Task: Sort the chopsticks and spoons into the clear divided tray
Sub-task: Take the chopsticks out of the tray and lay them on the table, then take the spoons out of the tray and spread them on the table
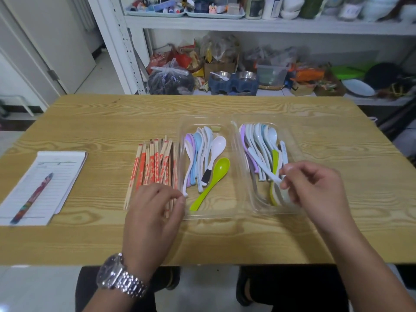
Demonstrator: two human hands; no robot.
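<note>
Heads up on what I think could've bitten you here. Your right hand [315,188] was pinching the handle of a white spoon [265,167] in the right compartment of the clear divided tray [209,216], though it's blurry there. That handle sat in a tangle of other spoons [258,149]. My guess is that lifting it at an angle would drag its neighbours up, or shift the tray, which looks light, on the table [90,122].

Your left hand [153,212] was curled over the near ends of the chopsticks [153,163], fingertips right by a white handle tip. I honestly couldn't tell if it gripped anything. A careless nudge there could fan the pile out further.

Bigger worry: spoons filled both compartments and the chopsticks lay outside, just left of the tray, so they had no slot.

Orientation: the chopsticks' long axis ran away from you, slightly splayed. The spoons had bowls far and handles toward you. The green spoon [213,179] lay diagonal, bowl far-right.
</note>
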